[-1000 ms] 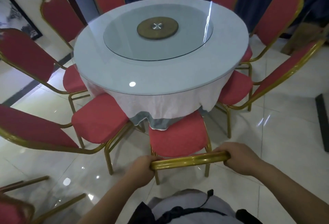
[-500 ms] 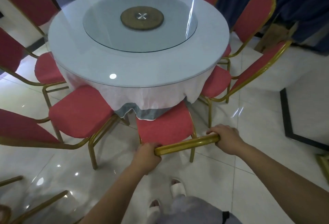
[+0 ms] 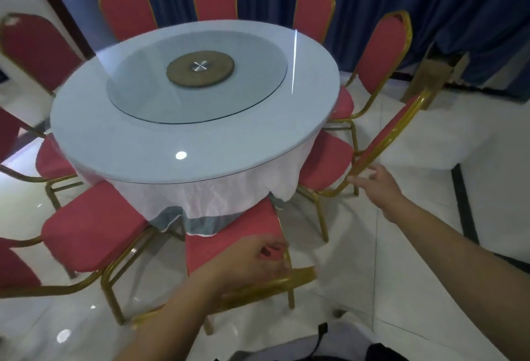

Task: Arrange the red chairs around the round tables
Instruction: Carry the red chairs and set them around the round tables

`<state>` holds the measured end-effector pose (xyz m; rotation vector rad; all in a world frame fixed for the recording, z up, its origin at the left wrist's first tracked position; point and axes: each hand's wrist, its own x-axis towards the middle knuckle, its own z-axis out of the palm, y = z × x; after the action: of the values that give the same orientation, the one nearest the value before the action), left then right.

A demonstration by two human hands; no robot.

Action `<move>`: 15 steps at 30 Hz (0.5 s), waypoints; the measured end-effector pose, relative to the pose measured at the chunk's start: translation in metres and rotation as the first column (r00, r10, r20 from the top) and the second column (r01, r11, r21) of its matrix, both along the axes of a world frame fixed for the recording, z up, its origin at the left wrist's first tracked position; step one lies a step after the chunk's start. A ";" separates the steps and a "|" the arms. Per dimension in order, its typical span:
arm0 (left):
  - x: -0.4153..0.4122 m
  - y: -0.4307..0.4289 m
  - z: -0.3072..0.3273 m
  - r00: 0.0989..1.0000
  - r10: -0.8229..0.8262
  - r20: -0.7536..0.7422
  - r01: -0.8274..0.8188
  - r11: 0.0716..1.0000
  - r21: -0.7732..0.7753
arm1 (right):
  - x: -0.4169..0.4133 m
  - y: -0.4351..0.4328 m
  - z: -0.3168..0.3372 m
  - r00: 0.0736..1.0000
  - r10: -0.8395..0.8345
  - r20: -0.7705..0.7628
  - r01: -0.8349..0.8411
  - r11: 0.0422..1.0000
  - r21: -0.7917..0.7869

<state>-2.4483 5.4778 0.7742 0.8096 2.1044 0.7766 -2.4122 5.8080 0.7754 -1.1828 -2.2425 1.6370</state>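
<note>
6 o'clock chair [image 3: 229, 234], seat tucked under tabletop [image 3: 114, 159] | my left grip [image 3: 252, 263] curled over its back rail [image 3: 298, 276], blur hides whether it holds | right grip [image 3: 378, 182] open-fingered, touching 4 o'clock chair [image 3: 384, 134] at its back edge | I'd clasp that edge low, swing it square to the rim.

Both bare forearms reach forward from the lower edge of view, the left hand [image 3: 252, 260] low and near the body, palm down, its fingers loosely curled and too blurred to show any grip, the right hand [image 3: 375, 181] stretched farther out rightward, fingers straight and spread
</note>
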 end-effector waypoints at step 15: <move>0.039 0.203 -0.042 0.863 0.479 0.162 -0.430 0.864 -0.263 | -0.144 0.278 -0.023 0.988 -0.101 0.116 0.150 0.781 -0.606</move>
<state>-2.4096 5.6807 0.7319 0.0850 2.1487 0.8139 -2.5563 6.0865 0.7528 -1.5008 -1.6350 2.3929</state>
